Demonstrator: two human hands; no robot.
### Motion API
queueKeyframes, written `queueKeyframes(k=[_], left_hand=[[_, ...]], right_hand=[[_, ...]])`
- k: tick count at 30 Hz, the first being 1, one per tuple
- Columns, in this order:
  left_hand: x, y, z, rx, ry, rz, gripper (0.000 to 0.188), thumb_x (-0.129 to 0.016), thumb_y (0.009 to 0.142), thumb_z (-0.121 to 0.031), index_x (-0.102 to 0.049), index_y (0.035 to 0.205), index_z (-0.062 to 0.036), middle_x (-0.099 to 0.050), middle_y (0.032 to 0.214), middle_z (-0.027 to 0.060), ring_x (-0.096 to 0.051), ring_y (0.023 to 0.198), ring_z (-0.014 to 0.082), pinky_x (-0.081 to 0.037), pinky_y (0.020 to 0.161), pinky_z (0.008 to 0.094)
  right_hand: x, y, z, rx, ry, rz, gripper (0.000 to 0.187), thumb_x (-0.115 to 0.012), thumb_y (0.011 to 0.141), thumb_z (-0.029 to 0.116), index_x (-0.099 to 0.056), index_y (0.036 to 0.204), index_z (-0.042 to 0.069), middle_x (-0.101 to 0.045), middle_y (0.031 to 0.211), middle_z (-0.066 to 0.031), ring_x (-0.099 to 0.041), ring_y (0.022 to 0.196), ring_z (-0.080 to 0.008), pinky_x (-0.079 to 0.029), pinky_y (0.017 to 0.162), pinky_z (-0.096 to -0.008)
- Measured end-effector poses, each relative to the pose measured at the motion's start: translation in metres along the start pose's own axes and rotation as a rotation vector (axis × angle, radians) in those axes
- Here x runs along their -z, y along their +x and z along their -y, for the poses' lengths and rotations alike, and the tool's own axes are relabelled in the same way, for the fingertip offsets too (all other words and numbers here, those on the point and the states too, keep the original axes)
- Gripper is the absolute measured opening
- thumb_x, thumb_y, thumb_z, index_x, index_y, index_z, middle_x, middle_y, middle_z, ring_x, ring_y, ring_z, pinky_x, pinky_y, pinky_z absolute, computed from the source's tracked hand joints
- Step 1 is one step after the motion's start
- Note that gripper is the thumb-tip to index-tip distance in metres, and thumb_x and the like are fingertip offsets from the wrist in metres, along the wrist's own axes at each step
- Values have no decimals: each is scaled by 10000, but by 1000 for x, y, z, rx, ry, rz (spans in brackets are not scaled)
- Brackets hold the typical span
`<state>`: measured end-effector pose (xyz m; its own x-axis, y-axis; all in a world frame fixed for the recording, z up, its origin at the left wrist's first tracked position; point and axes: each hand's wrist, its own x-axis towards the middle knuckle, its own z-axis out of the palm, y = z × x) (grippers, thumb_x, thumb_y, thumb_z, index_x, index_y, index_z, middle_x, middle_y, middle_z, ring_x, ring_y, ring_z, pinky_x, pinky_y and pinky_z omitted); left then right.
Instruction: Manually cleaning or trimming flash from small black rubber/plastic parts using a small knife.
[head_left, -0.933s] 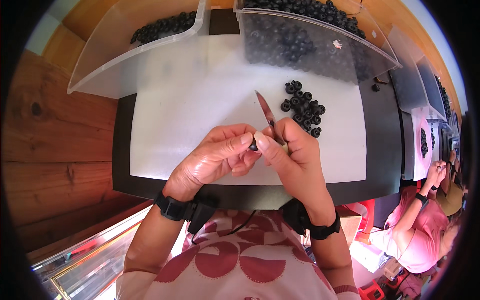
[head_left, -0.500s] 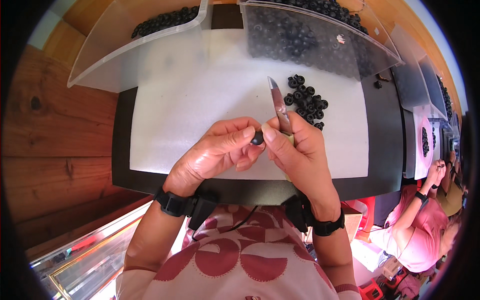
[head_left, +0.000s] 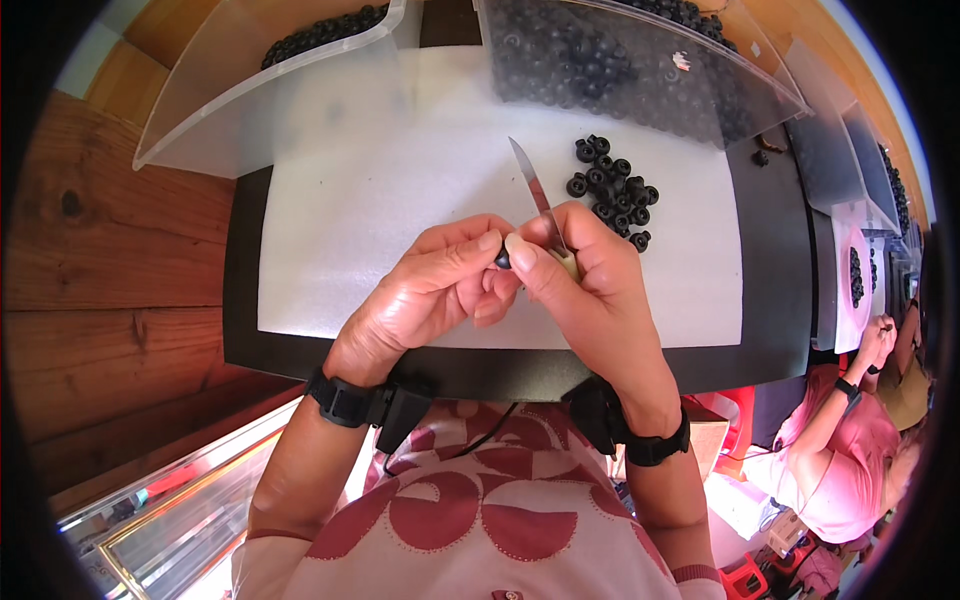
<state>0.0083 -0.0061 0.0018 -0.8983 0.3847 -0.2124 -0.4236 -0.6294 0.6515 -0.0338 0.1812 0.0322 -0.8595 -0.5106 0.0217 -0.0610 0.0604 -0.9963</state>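
Between the thumb and fingers of my left hand (head_left: pixel 430 275) is a small round black rubber-like part (head_left: pixel 503 258). My right hand (head_left: pixel 590 275) is wrapped round the pale handle of a knife (head_left: pixel 537 190), its blade pointing up and away to the left. The right thumb tip presses against the black part beside the left thumb. Just beyond the right hand, a loose pile of similar black knobbed parts (head_left: pixel 615 190) lies on the white mat (head_left: pixel 350 220). The underside of the held part is hidden by my fingers.
A clear bin (head_left: pixel 640 75) full of black parts stands at the back right, another clear bin (head_left: pixel 230 110) at the back left. The dark table edge (head_left: pixel 500 380) runs near my body. To the right, another person (head_left: pixel 835 450) works at a neighbouring table.
Both hands have shifted slightly left and up with the black part. The knife has tilted further left, and the right thumb now covers more of the part.
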Motion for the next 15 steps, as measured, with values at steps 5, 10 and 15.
queueKeyframes(k=[5, 10, 15], left_hand=[[-5, 1, 0, -3, 4, -57, 343, -547, 1061, -353, -619, 1117, -22, -580, 822, 6, -506, 668, 111, -393, 582, 249], [2, 1, 2, -35, -44, -47, 346, -549, 1057, -363, -604, 1109, -26, -582, 828, 24, -499, 661, 111, -393, 581, 264], [7, 3, 6, -115, 17, -24, 384, -556, 1045, -384, -558, 1143, -13, -594, 890, 71, -510, 668, 117, -415, 586, 279]], right_hand=[[-1, -1, -3, 17, -12, -45, 206, -633, 1004, 184, -569, 985, -11, -626, 818, -71, -556, 741, -103, -473, 667, -279], [2, -16, 1, 93, -188, -64, 219, -602, 1015, 189, -526, 1087, -4, -647, 834, -149, -631, 735, -209, -497, 677, -326], [8, -32, 9, 88, -365, 23, 218, -606, 1000, 141, -491, 1137, 15, -656, 846, -169, -656, 672, -336, -501, 612, -358]])
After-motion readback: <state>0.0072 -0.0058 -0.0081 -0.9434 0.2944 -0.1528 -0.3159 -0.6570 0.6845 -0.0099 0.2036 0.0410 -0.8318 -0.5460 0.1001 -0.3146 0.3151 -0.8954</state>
